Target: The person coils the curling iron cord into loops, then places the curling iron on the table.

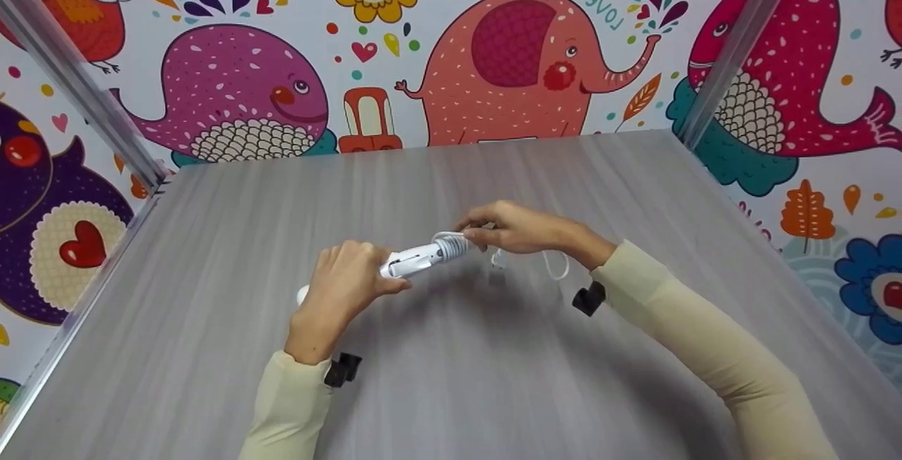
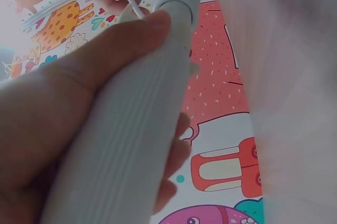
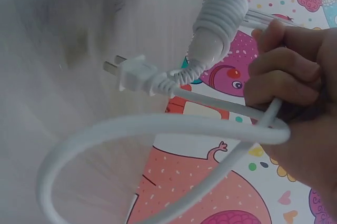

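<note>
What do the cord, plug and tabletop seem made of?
Cord: matte, probably rubber or PVC, as it bends in a smooth loop. Plug: satin, likely plastic, with moulded ribs; prongs look grey, metallic. Tabletop: matte, perhaps wood-look laminate, given streaky grey grain.

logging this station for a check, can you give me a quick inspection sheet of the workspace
Surface: grey wood-grain tabletop, shadows below the hands.
Job's things: white handheld appliance with a ridged body, held above the tabletop; exact type unclear.
Clutter: nothing seen.
Grips: left grip wraps round the appliance; right grip holds the power cord near its corded end.
Cables: white power cord coiled round that end, with a loose loop; two-prong plug connected to nothing.
Surroundings: walls printed with cartoon animals; metal posts at both far corners.
</note>
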`<state>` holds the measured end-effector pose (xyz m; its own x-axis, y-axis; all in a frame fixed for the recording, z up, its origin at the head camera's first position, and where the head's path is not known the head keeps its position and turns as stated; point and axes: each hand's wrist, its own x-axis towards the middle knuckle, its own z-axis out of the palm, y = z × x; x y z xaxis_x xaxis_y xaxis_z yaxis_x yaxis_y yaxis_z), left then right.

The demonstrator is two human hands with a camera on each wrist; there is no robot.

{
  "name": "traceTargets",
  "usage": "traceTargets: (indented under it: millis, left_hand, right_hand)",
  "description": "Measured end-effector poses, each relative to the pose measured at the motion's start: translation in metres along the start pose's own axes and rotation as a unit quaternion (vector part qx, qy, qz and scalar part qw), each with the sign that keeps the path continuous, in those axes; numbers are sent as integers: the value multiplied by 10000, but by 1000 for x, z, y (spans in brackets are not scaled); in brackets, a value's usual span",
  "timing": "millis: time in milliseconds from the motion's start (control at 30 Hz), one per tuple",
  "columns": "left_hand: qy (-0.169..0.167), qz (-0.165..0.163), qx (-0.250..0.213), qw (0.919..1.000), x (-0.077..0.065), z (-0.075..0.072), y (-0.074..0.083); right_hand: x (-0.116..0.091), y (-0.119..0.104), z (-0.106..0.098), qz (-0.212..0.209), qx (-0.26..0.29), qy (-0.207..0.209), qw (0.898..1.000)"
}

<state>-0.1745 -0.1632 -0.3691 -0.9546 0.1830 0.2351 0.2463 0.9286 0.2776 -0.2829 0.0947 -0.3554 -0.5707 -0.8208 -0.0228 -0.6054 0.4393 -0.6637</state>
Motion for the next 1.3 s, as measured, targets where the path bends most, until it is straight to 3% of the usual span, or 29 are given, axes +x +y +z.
traceTargets:
  millis: [267, 567, 733, 867, 1033, 1300]
  left_hand:
    - [246, 167, 157, 9994, 2, 6, 6]
    - [273, -211, -88, 9994, 3, -3, -1]
    - [749, -201, 145, 9969, 2, -2, 5]
    - [1333, -313, -167, 9904, 2, -2, 7]
    - [1619, -669, -797, 9813, 2, -6, 4]
    - [1665, -533, -1059, 9789, -1, -9, 11]
  right_hand:
    - [2, -4, 3, -43, 837, -124, 9964]
    - [-5, 4, 5, 56, 1362, 347, 9901]
    - [-7, 5, 14, -168, 1746, 595, 9827]
    - [-6, 6, 20, -376, 2155, 779, 9727]
    - [-2, 7, 24, -407, 2227, 517, 9727]
    - [1, 15, 23, -93, 1996, 64, 9798]
